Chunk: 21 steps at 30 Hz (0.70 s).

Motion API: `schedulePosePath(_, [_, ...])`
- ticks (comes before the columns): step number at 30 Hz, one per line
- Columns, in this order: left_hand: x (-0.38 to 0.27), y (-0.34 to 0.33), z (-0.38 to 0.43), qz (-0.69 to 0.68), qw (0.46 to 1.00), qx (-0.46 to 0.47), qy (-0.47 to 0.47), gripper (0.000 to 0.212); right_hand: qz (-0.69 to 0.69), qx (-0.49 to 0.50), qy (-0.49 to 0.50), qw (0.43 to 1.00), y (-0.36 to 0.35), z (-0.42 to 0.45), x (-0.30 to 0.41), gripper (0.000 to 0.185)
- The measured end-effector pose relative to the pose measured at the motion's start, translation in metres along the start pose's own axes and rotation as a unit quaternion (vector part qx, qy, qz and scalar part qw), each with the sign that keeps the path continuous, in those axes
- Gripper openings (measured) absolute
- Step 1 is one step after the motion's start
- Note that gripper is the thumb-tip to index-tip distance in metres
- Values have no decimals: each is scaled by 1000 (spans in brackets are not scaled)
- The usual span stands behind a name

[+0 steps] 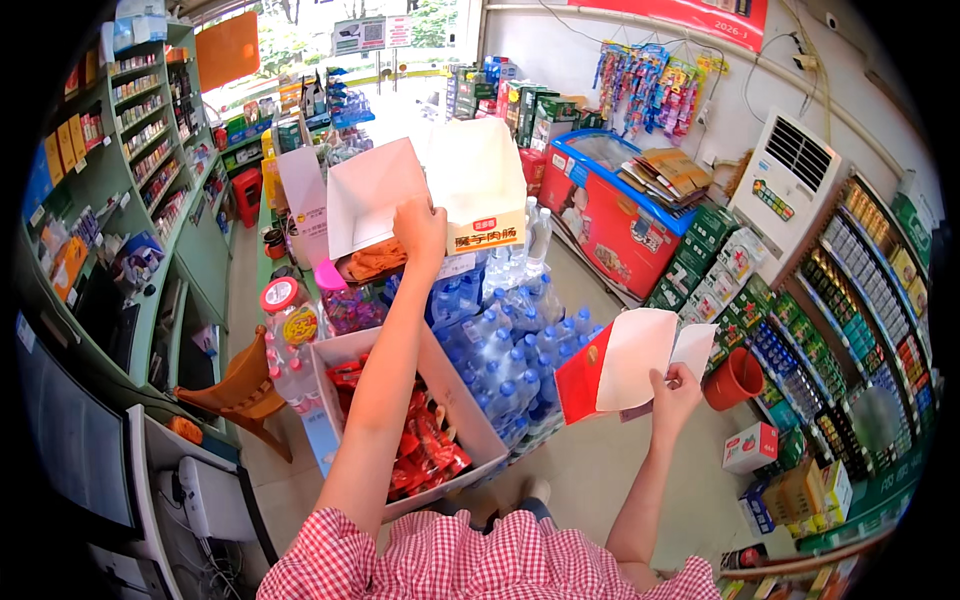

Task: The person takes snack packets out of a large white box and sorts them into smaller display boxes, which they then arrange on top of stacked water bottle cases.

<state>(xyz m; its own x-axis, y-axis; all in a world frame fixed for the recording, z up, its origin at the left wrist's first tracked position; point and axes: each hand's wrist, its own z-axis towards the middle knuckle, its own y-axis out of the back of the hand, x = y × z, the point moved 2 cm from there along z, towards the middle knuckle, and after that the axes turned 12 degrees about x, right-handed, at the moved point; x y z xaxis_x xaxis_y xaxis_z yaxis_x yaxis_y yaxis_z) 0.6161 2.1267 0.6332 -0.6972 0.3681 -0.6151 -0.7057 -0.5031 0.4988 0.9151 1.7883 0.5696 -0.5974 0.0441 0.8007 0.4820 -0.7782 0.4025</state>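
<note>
My left hand [420,232] is closed on the edge of an open cardboard box [379,187] with a pale inside, raised above the counter goods. Beside it stands a white and yellow open carton [480,184] bearing writing; whether the hand also touches it is unclear. At the right, my right hand [675,390] pinches the flap of a red and white open carton [619,364], held over the floor. Below my left forearm, a large cardboard box [465,405] contains red packets [427,450]. A clear jar with a red lid [289,307] stands to its left.
Packs of blue-capped water bottles [510,360] adjoin the large box. A wooden chair [240,382] is at left, near shelves. Further right are a red chest freezer [607,217], a red bucket [735,379], stacked cartons [795,495] and shelves of cans [847,300].
</note>
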Motion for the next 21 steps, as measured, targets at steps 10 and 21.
schedulePosePath(10, [19,-111,39,94,995,-11,41,8,54,146,-5,988,-63,151,-70,16])
schedulePosePath(21, [31,-128,42,206,975,-77,45,13,113,195,87,970,-151,300,-96,17])
